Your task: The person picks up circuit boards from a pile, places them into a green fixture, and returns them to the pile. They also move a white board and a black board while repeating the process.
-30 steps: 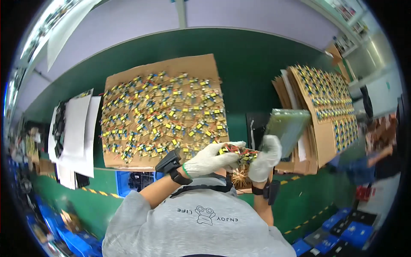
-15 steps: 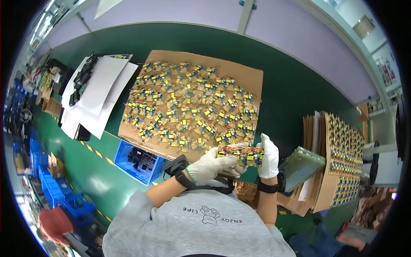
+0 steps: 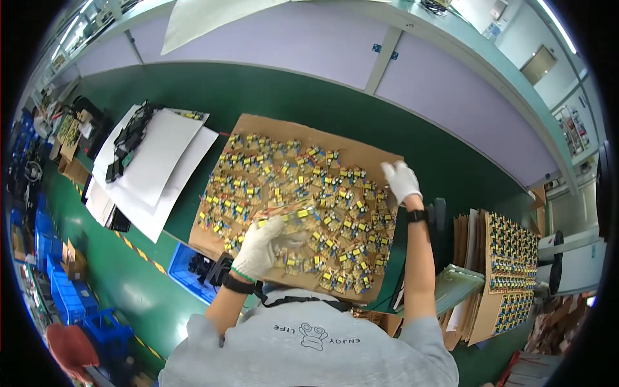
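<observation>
A cardboard sheet (image 3: 374, 151) lies before me, covered with many small circuit boards (image 3: 335, 216) bearing yellow and blue parts and red wires. My left hand (image 3: 258, 250), in a white knit glove with a green cuff, is over the sheet's near left part. It grips a strip of circuit boards (image 3: 298, 211), blurred by motion, with red wires along it. My right hand (image 3: 402, 182), also gloved in white, is at the sheet's far right edge. Its fingers are apart and nothing shows in them.
White sheets (image 3: 161, 155) and black parts lie to the left. Below them is a blue bin (image 3: 184, 267) with black pieces. On the right stand cardboard sheets with boards in rows (image 3: 512, 258) and a stack of clear trays (image 3: 459, 289). A lilac partition (image 3: 451, 90) runs along the back.
My hands were together at the sheet's near right, around the strip of boards. The left has carried it left over the sheet; the right has let go and reached forward.
</observation>
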A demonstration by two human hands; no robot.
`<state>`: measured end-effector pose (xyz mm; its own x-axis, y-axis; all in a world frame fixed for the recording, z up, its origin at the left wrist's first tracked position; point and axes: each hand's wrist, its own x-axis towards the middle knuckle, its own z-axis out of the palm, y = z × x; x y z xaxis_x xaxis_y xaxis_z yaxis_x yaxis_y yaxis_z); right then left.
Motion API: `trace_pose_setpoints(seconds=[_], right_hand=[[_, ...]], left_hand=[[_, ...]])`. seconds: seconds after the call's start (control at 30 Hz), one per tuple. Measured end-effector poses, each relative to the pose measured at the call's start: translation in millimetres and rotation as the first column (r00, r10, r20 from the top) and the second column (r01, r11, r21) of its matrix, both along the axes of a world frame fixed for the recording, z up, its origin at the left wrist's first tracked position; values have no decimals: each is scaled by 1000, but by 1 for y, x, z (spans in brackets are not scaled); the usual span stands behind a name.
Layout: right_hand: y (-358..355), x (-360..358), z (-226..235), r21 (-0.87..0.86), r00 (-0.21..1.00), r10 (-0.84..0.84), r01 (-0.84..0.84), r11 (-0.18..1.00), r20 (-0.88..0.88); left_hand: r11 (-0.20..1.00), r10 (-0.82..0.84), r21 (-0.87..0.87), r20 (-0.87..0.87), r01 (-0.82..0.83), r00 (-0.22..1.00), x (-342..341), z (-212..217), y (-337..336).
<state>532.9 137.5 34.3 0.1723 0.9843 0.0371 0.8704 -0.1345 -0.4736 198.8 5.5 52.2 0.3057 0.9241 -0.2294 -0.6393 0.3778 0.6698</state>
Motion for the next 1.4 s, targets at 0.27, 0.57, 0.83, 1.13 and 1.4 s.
trace_pose_setpoints(seconds=[0.27,0.57,0.83,1.13,1.4], right_hand=[[41,4,-37,6,989,129,-129,992,76],[-34,-63,4,97,706,75,-9,995,-705],[-65,-71,12,64,564,-44,170,983,-825],[-21,12,-21,-149,581,-290,279,949,-760],[1,42,-68,139,965,-174,148,979,196]], left_hand=[[991,125,-41,31,-124,992,-5,8,33],[990,-127,-94,-209,109,970,85,8,79],[986,-163,-77,-228,149,960,109,16,58],[977,37,-209,-40,-44,999,100,9,66],[962,63,-261,-65,-78,996,81,-1,62]])
